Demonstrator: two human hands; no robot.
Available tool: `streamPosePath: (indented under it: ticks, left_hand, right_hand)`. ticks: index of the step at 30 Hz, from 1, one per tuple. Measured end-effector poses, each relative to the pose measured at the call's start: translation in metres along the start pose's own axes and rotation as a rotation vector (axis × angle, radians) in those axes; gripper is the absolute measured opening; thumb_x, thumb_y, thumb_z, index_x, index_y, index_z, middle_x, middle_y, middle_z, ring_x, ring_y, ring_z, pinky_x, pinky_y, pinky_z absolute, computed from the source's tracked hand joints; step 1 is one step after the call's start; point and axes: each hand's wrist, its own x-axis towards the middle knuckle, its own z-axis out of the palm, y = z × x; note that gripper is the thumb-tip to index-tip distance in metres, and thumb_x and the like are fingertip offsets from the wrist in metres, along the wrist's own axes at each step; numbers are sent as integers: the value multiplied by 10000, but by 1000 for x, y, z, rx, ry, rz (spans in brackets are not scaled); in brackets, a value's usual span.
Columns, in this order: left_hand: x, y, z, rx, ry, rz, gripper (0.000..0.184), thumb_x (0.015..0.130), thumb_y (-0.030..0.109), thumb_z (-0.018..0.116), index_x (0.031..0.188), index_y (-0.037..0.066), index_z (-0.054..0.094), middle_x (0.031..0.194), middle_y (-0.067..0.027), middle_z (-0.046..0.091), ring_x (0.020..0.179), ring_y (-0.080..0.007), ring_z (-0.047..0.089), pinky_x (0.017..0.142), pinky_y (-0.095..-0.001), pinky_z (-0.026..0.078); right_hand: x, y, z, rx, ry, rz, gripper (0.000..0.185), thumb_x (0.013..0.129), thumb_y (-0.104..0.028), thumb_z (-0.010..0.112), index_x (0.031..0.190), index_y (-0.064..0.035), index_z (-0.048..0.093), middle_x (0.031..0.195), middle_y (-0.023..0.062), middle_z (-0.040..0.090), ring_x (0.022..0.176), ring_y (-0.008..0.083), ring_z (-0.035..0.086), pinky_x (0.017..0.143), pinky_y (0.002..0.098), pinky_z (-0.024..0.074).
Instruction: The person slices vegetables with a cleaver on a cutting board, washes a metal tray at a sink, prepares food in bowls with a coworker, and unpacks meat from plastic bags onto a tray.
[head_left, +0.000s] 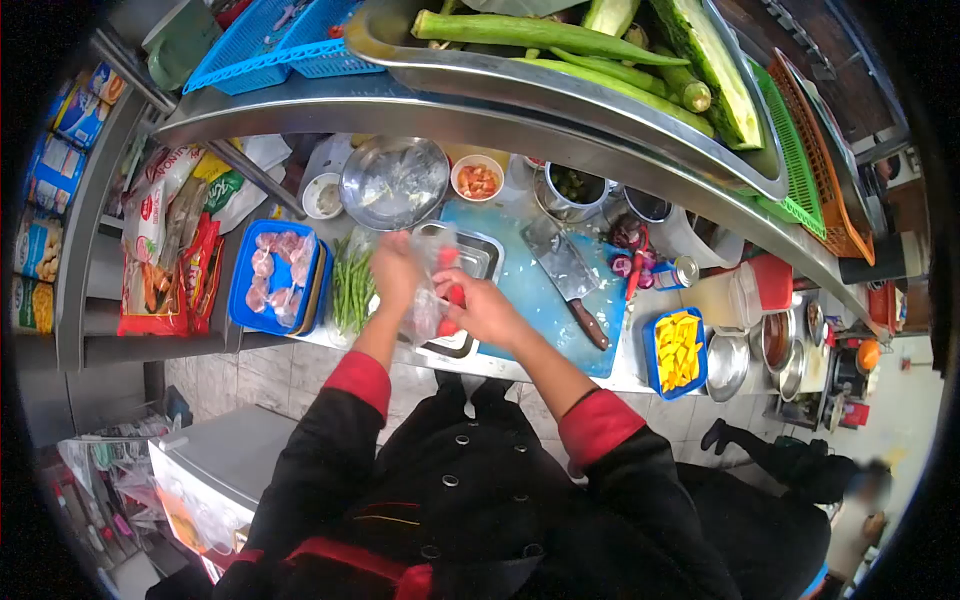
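Note:
My left hand [398, 270] is closed on a clear plastic bag [420, 318] that hangs over a metal tray [485, 250]. My right hand [482, 308] reaches in from the other side, its fingers closed around a small red rounded item [456, 295] at the bag. More such red items show above and below those fingers; their kind is unclear. Green beans [352, 288] lie left of my left hand. On the blue cutting board [530, 325], right of my right hand, rests a cleaver [562, 262] with a wooden handle.
A blue tray of raw meat [246, 280] stands left, a blue tub of yellow pieces [679, 352] right. Behind are a metal bowl [395, 185] and a white bowl of chopped red pieces [477, 180]. A steel shelf [480, 120] overhangs the counter. Another person [790, 480] is at lower right.

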Motion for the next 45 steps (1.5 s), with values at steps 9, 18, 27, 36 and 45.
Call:
streamPosePath:
  ticks: [9,18,27,36,45]
  left_hand:
    - [64,-32,-45,451,-15,-193,546,966,497,498,913,-20,666,846,-248,691,812,-397,691,737,-473,528]
    - [122,-143,-19,121,-313,-241,281,885,228,550,775,-10,653,624,-129,652,502,-229,619,507,-383,471]
    - [-7,77,-53,-132,-419,-307,223,909,163,576,838,-47,592,621,-108,614,593,-213,710,513,-346,520]
    - [-118,37,72,228,-643,100,246,944,119,480,841,-77,587,650,-185,669,561,-246,707,469,-340,532]
    - [-137,70,114,-341,-404,-559,207,900,138,593,905,-68,580,681,-188,674,531,-339,664,609,-418,554]
  right_hand:
    - [-82,40,-61,790,558,234,320,884,-59,641,1180,-33,523,995,110,690,950,202,675,803,338,545]
    - [-142,137,-83,-787,489,495,318,820,-267,706,1092,-125,618,988,141,632,966,355,633,788,464,537]
    - [-199,157,-113,-811,514,487,316,824,-326,703,1005,-76,634,888,159,657,846,365,664,725,473,543]
    - [-201,115,-144,-329,701,286,393,802,-205,721,1157,-62,632,1035,201,642,1034,388,608,879,454,508]
    - [-142,63,-172,-498,526,-12,533,767,-167,741,1264,-57,583,1120,188,602,1109,372,544,995,459,434]
